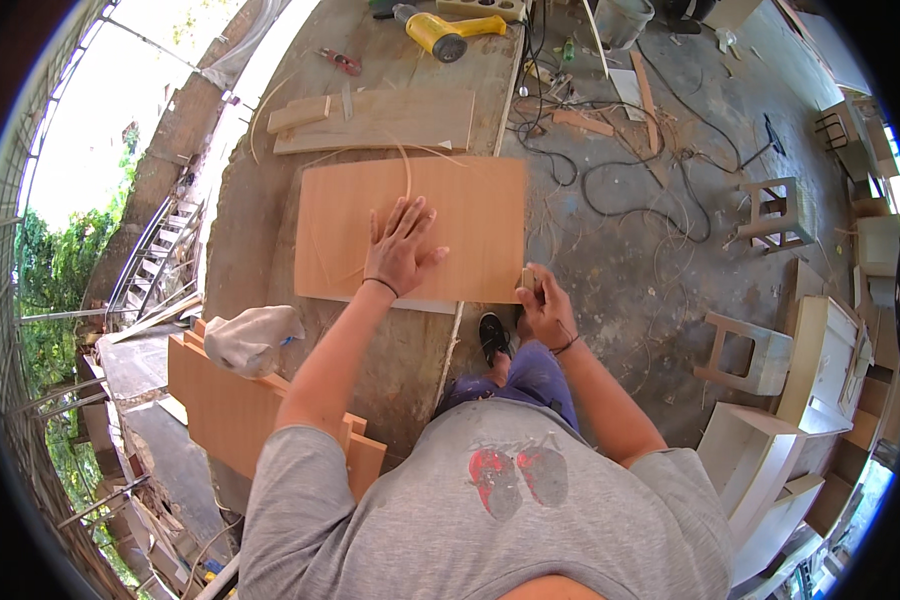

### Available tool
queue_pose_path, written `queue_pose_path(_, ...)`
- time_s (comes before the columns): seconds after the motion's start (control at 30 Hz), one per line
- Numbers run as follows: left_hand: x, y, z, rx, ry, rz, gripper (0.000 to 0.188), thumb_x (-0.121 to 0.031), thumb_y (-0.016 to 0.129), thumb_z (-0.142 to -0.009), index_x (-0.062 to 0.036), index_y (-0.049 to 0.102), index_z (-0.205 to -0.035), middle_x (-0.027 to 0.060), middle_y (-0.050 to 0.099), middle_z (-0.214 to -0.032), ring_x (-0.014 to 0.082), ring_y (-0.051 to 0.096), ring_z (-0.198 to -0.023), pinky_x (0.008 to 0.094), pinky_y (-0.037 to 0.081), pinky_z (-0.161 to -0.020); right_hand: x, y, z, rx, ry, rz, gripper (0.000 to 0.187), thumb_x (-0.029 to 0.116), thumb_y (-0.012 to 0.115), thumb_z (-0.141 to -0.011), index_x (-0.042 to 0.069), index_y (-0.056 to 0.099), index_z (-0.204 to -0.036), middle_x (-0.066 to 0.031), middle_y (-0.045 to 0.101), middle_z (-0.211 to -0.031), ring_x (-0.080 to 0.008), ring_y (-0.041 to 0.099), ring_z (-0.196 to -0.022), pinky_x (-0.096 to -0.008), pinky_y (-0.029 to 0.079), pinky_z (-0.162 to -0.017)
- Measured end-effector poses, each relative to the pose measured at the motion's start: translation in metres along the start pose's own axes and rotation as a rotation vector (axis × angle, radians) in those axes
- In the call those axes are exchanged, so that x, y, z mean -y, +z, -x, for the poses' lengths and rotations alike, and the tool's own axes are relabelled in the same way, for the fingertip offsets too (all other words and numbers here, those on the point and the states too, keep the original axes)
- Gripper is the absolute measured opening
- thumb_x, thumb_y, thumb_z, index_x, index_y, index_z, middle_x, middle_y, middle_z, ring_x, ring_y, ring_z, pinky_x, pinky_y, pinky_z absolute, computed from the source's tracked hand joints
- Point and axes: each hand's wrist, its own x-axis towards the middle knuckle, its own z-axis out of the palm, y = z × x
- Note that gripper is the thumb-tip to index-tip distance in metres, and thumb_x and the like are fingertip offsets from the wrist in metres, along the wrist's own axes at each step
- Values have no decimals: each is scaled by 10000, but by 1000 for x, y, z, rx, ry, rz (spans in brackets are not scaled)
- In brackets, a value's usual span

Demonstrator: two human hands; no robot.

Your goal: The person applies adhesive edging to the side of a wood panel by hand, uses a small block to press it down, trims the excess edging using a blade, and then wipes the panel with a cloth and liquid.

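Observation:
A wood-coloured panel (470, 215) lies flat on the worktable, its right end reaching out past the table's edge. My left hand (400, 248) rests on it with the fingers stretched out and the palm down. At the panel's near right corner, my right hand (548, 312) is closed round a small tan block (528, 280), which sits against the panel's right edge. What the block is made of cannot be told. Thin strips of edging (406, 170) lie curled over the panel, one of them just beyond my left fingertips.
Beyond the panel lie a pale board (400, 118), a red-handled tool (340, 62) and a yellow heat gun (445, 36). Stacked panels (220, 400) with a grey cloth (253, 338) stand at left. Black cables (610, 205) and stools (750, 355) occupy the floor at right.

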Motion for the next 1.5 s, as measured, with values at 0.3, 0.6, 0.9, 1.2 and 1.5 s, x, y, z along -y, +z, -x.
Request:
queue_pose_path(0.3,-37,19,14,-123,-519,-41,668,-563,560,-841,-241,437,-1414,-9,293,-1540,248,198,-1445,673,19,-1088,-20,-27,-83,161,1,7,457,307,654,-893,105,515,-1278,-32,444,-697,-144,434,-632,-296,404,-603)
queue_pose_path(0.6,-46,18,27,-14,-19,2,651,-548,529,-861,-175,460,-1390,108,276,-1536,273,211,-1437,607,53,-1124,-24,-37,-124,236,66,-36,472,337,655,-889,118,522,-1286,13,397,-705,-104,391,-645,-272,369,-599)
queue_pose_path(0.9,-41,-5,17,33,19,26,605,-549,506,-868,-192,505,-1357,72,315,-1520,245,238,-1426,563,88,-1142,-39,-34,-109,129,124,-167,460,293,680,-882,119,530,-1280,30,412,-711,-85,388,-650,-246,362,-593)
queue_pose_path(1.2,-41,-10,18,29,29,29,597,-534,497,-878,-179,501,-1357,68,318,-1517,245,237,-1427,566,102,-1139,-29,-44,-131,247,45,4,388,286,672,-889,125,588,-1232,13,419,-675,-97,391,-629,-270,370,-582)
queue_pose_path(1.5,-41,-8,17,8,3,54,572,-516,533,-865,-193,523,-1337,53,330,-1515,243,248,-1424,563,102,-1141,-16,-44,-124,259,-5,49,399,313,679,-887,120,586,-1223,23,401,-675,-88,382,-635,-259,367,-585)
